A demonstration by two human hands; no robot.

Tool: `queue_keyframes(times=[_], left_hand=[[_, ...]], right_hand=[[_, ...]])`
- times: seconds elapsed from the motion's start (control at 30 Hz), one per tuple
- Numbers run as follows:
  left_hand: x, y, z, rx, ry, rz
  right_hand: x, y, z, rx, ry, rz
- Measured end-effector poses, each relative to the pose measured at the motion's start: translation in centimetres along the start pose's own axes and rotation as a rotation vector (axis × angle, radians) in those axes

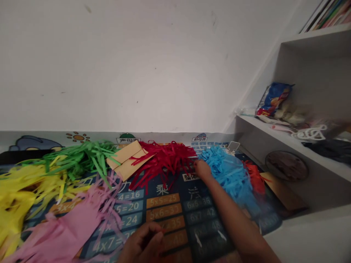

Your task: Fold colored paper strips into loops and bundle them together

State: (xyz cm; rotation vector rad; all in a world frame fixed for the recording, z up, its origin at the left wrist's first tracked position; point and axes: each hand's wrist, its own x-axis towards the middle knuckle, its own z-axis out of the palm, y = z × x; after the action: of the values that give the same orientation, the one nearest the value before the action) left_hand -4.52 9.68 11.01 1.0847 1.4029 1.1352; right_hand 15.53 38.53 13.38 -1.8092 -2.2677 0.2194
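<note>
Low in the view, my left hand (145, 243) is curled with thumb and fingers close together; a speck of red shows at the fingertips, too small to name. My right hand (202, 169) reaches forward over the mat, rounded and closed, between a pile of red paper strips (171, 157) and a pile of blue paper strips (233, 171). Its fingertips are hidden on the far side, close to the ends of the red strips, so I cannot make out what they hold. A tan paper envelope (128, 160) lies partly under the red strips.
Green strips (80, 157), yellow strips (16, 197) and pink fringed paper (79, 223) cover the left side. Orange-red paper (255, 177) and another tan envelope (283, 191) lie right. Beneath is a printed multiplication mat (163, 201). A white shelf (315, 38) borders the right; a wall stands behind.
</note>
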Motion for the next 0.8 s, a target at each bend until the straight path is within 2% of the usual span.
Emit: queue_keyframes(times=[0.07,0.13,0.23,0.3,0.37,0.43,0.53,0.6,0.7,0.8], left_hand=[[0.1,0.6,-0.1,0.030,0.097,0.007],[0.2,1.3,0.0,0.051,0.152,-0.009],[0.6,2.1,0.7,0.050,0.161,-0.015],[0.7,2.2,1.3,0.078,0.151,0.039],[0.6,2.1,1.8,0.129,0.132,0.107],[0.4,1.9,2.0,0.179,0.122,0.148],[-0.1,1.7,2.0,0.256,0.112,0.188],[-0.5,1.6,1.9,0.342,0.082,0.223],[-1.0,1.6,1.8,0.485,0.075,0.278],[-1.2,1.6,1.7,0.476,0.063,0.309]], right_hand=[[-2.5,-0.2,-1.2,0.061,0.051,-0.019],[-6.3,-0.9,-1.9,0.143,0.085,-0.063],[-13.7,-2.8,-1.3,0.343,0.003,-0.172],[-18.2,-4.3,-0.1,0.789,-0.113,-0.220],[-21.3,-5.7,1.2,1.073,-0.166,-0.147],[-22.8,-6.6,2.2,1.213,-0.167,-0.026],[-23.4,-7.0,2.6,1.251,-0.153,0.081],[-23.5,-6.9,2.5,1.173,-0.138,0.061],[-23.9,-6.8,2.2,1.002,-0.066,-0.070],[-24.3,-6.9,2.0,0.976,-0.050,-0.136]])
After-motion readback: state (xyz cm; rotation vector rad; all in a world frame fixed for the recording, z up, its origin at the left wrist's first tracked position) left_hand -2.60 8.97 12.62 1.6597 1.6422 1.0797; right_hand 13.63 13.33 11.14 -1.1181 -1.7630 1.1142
